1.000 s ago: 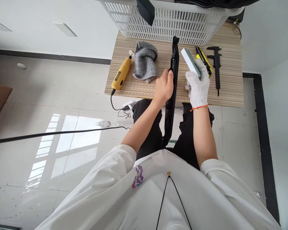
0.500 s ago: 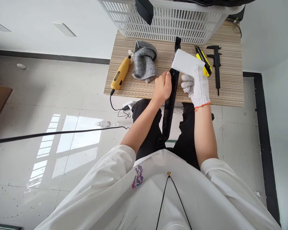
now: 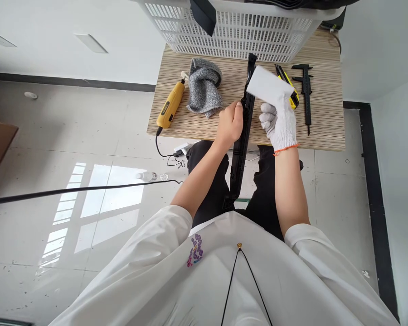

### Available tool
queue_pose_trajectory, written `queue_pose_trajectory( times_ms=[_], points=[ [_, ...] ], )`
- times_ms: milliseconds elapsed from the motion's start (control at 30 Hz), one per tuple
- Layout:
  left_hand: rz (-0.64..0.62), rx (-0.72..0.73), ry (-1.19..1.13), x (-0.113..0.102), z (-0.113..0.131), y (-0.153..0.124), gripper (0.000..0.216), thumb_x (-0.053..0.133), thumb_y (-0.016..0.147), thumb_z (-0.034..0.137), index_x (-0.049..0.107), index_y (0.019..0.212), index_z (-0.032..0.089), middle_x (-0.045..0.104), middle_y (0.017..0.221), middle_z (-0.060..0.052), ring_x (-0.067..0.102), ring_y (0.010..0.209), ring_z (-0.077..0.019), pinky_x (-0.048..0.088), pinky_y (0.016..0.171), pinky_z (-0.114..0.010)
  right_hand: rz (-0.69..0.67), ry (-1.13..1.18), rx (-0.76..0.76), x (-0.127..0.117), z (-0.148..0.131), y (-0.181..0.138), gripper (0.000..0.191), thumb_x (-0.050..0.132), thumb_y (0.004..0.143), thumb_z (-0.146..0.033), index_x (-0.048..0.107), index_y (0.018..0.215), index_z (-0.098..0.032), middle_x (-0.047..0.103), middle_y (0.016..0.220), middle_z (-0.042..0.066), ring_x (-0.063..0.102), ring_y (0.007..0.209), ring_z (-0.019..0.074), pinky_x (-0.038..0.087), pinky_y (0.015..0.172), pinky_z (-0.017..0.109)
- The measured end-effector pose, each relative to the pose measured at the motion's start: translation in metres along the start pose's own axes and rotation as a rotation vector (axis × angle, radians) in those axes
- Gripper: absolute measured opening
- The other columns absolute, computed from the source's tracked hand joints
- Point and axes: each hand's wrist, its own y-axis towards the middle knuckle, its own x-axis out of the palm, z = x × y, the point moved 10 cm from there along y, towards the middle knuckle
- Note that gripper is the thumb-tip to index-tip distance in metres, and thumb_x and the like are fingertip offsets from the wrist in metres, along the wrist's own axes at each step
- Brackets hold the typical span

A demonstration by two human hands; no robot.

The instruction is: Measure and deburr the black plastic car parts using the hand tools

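My bare left hand (image 3: 230,121) is closed around a long black plastic strip (image 3: 239,158). The strip slants from my lap up over the table edge, and its far end reaches toward the basket. In a white knitted glove with an orange cuff edge, my right hand (image 3: 280,118) grips a white rectangular pad (image 3: 267,85). The pad's left edge is close to the strip's upper part; whether they touch I cannot tell. Just beyond the gloved hand lies a yellow and black utility knife (image 3: 294,97), partly covered by the pad and hand.
On the wood-grain table (image 3: 326,113) lie a black caliper (image 3: 306,95), a grey cloth (image 3: 204,88) and a yellow rotary tool (image 3: 170,106) with its cord hanging down. A white plastic basket (image 3: 238,34) stands at the back. A clear bottle (image 3: 147,176) lies on the floor.
My right hand has shifted slightly to the right with the white pad, a little away from the strip. My left hand and the strip stay nearly in place.
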Motion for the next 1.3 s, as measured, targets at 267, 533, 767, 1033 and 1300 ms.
queue_pose_trajectory(
  times_ms=[267, 533, 767, 1033, 1300],
  points=[
    [-0.003, -0.004, -0.002, 0.000, 0.001, -0.001, 0.059, 0.035, 0.102, 0.073, 0.044, 0.068, 0.026, 0.048, 0.066, -0.004, 0.065, 0.086, -0.0252, 0.049, 0.088, -0.040, 0.084, -0.011, -0.087, 0.006, -0.022, -0.033, 0.035, 0.065, 0.087, -0.060, 0.059, 0.115, -0.039, 0.076, 0.100, -0.005, 0.043, 0.039, 0.0069, 0.022, 0.031, 0.023],
    [0.013, 0.020, -0.017, -0.002, 0.002, 0.000, 0.062, 0.032, 0.098, 0.080, 0.043, 0.069, 0.026, 0.046, 0.066, -0.003, 0.062, 0.080, -0.0237, 0.047, 0.086, -0.039, -0.028, 0.094, -0.180, 0.013, -0.035, -0.035, 0.053, 0.079, 0.069, -0.045, 0.061, 0.118, -0.041, 0.071, 0.107, -0.004, 0.058, 0.063, 0.0114, 0.043, 0.044, 0.024],
    [-0.005, 0.001, -0.016, -0.001, 0.002, 0.000, 0.061, 0.034, 0.099, 0.077, 0.045, 0.070, 0.025, 0.048, 0.069, -0.004, 0.063, 0.084, -0.0244, 0.047, 0.088, -0.040, 0.054, -0.037, -0.215, 0.014, -0.025, -0.024, 0.034, 0.075, 0.081, -0.050, 0.063, 0.110, -0.036, 0.066, 0.099, -0.002, 0.058, 0.067, 0.0113, 0.047, 0.050, 0.024],
    [-0.005, 0.004, -0.028, 0.000, 0.000, 0.000, 0.062, 0.035, 0.097, 0.080, 0.043, 0.068, 0.026, 0.043, 0.067, -0.003, 0.061, 0.082, -0.0245, 0.046, 0.087, -0.040, 0.061, -0.105, -0.208, 0.017, -0.020, -0.022, 0.034, 0.074, 0.080, -0.049, 0.062, 0.109, -0.036, 0.065, 0.099, -0.001, 0.062, 0.076, 0.0155, 0.048, 0.054, 0.027],
    [-0.007, 0.002, -0.027, 0.000, 0.000, 0.000, 0.061, 0.032, 0.098, 0.079, 0.043, 0.070, 0.026, 0.042, 0.068, -0.003, 0.058, 0.079, -0.0238, 0.045, 0.086, -0.039, 0.115, 0.006, -0.258, 0.013, -0.027, -0.021, 0.036, 0.074, 0.079, -0.049, 0.061, 0.109, -0.034, 0.062, 0.112, 0.000, 0.053, 0.065, 0.0111, 0.042, 0.050, 0.026]
  ],
)
